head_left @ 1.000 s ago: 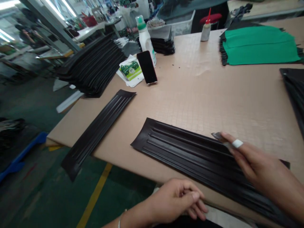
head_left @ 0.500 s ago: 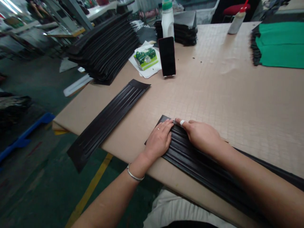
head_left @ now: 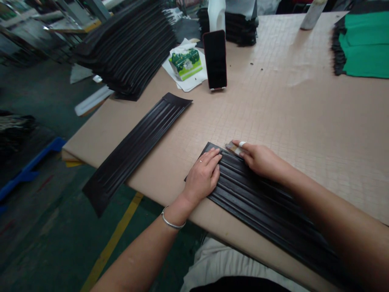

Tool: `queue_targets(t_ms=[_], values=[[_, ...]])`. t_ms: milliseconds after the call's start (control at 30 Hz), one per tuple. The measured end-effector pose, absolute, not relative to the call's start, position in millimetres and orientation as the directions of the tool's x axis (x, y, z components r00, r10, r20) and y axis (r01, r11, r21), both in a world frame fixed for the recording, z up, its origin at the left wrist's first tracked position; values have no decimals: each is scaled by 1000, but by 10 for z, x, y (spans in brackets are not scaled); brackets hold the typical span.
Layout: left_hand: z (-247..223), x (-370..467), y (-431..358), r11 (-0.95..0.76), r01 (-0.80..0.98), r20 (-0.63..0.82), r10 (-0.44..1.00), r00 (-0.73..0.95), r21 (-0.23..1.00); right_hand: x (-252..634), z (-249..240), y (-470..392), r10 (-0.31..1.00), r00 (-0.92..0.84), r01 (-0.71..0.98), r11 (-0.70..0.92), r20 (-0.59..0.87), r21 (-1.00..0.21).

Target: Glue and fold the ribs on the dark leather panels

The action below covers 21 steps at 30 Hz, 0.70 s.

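Note:
A long black ribbed strip (head_left: 243,194) lies along the table's near edge. My left hand (head_left: 203,174) rests flat on its left end, fingers stretched out, with a ring and a bracelet. My right hand (head_left: 258,158), one finger wrapped in white tape, pinches a small flat tool (head_left: 234,148) at the strip's far edge; the tool is partly hidden by the fingers. To the left, a second black ribbed strip (head_left: 136,148) lies apart from both hands, its near end overhanging the table edge.
The brown table (head_left: 288,109) bears a tall black stack (head_left: 127,48) at back left, a tissue pack (head_left: 186,65), an upright phone (head_left: 215,60), a white bottle (head_left: 216,16), another bottle (head_left: 313,15), more black pieces (head_left: 243,28) and green material (head_left: 367,44).
My right hand has shifted slightly right and away from my left hand, and the small tool now shows between its fingers. My left hand stays on the strip. The view has tilted down a little.

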<state>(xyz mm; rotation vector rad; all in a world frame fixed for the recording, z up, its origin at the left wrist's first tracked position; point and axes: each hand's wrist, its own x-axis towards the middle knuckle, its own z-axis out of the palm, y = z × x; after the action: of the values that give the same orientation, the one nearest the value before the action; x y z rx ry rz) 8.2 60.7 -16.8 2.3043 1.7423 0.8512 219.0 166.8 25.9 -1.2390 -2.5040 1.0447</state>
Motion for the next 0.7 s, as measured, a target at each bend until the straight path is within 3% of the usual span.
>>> queue_targets(t_ms=[100,267,333,533,700], values=[[-171,90,597,-314,849,355,921,162,426,2215,318,1494,765,-625,691,453,-152,-564],[-175,83,595,-280,854,342,931,129,439,1871,579,1100,765,-559,818,571,-318,-65],[-174,68,585,-278,858,331,934,135,433,1662,641,1021,772,-549,821,571,-319,-30],[-187,18,619,-294,873,342,926,159,390,1578,614,999,794,-551,833,544,-259,-104],[-174,38,650,-325,880,365,911,193,346,2164,673,814,791,-537,828,560,-294,-4]])
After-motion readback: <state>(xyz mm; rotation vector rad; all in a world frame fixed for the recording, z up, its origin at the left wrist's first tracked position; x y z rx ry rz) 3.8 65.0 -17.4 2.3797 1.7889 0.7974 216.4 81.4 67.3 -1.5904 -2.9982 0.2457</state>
